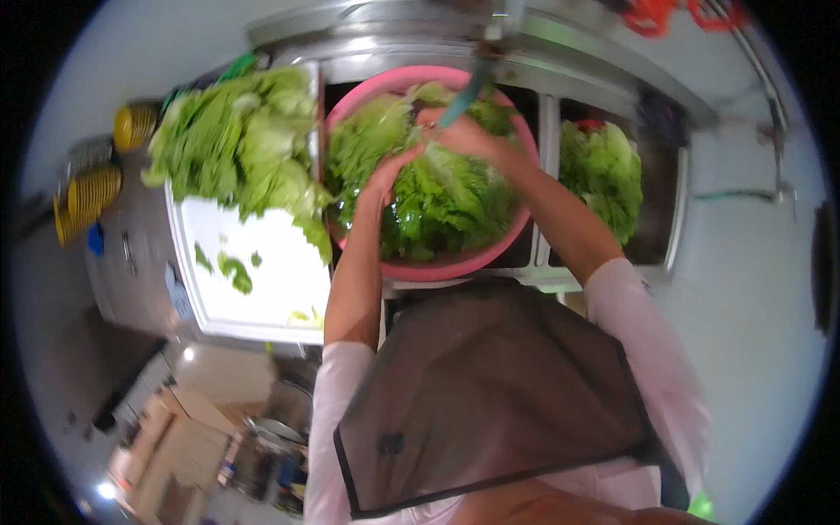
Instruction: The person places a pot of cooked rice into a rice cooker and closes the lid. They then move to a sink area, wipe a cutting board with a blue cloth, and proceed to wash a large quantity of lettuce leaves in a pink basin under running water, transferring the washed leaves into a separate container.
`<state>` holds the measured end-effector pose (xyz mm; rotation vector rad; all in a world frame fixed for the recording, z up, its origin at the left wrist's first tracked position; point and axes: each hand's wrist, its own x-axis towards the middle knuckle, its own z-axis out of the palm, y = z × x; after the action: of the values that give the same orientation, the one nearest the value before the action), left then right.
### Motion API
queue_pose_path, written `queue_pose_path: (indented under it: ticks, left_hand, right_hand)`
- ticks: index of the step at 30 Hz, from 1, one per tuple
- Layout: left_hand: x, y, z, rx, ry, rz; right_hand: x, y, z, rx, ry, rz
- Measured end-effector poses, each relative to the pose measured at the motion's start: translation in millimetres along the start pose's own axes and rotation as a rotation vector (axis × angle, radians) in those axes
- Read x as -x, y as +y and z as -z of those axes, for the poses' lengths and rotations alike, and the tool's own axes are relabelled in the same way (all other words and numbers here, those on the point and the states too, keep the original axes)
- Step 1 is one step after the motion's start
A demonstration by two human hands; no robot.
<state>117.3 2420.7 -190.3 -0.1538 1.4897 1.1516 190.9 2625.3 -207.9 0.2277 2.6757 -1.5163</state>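
Observation:
A large pink plastic tub full of water and green lettuce leaves stands in the sink before me. My left hand is over the leaves in the tub, its fingertips near a light green leaf; whether it grips the leaf is unclear. Beyond it, my right hand is at the upper middle of the tub, beside the end of a teal hose that hangs from the tap. Blur and the hose hide what its fingers do.
Left of the tub, a white tray bears a pile of lettuce and some loose scraps. More lettuce lies in the right sink basin. Yellow stacked containers stand at the far left. A metal tap rises behind the tub.

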Motion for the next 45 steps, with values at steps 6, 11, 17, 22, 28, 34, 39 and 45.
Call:
queue_pose_path:
  ticks: [6,11,17,22,28,34,39,45]
  left_hand:
    - [-33.1,-16.3,-8.6,0.040,0.111,-0.289]
    - [-16.5,-11.8,-39.1,-0.141,0.409,-0.439]
    - [104.8,12.8,-128.7,0.125,0.196,-0.521]
    - [148.7,33.2,-164.6,0.254,-0.049,-0.410]
    - [192.6,60.0,-244.5,0.072,-0.292,-0.643]
    - [191.8,61.2,-266.5,-0.048,-0.402,-0.693]
    - [143.4,17.9,-223.8,-0.198,-0.321,-0.375]
    - [140.8,-46.3,-149.9,-0.206,-0.216,-0.155]
  right_hand:
    - [46.4,-53.6,-21.5,0.329,0.164,-0.262]
    - [92.3,-73.2,-12.5,0.024,0.350,-0.301]
    - [157.9,-87.9,-9.2,-0.388,0.261,-0.154]
    - [187.5,-102.4,23.9,-0.589,0.323,-0.137]
    - [220.8,-102.2,87.6,-0.708,0.810,0.027]
    - [266.9,-55.4,207.8,-0.498,0.659,-0.220]
    - [254.9,121.8,204.0,0.058,0.389,-0.398]
    - [232.5,109.1,176.9,0.366,0.541,-0.450]
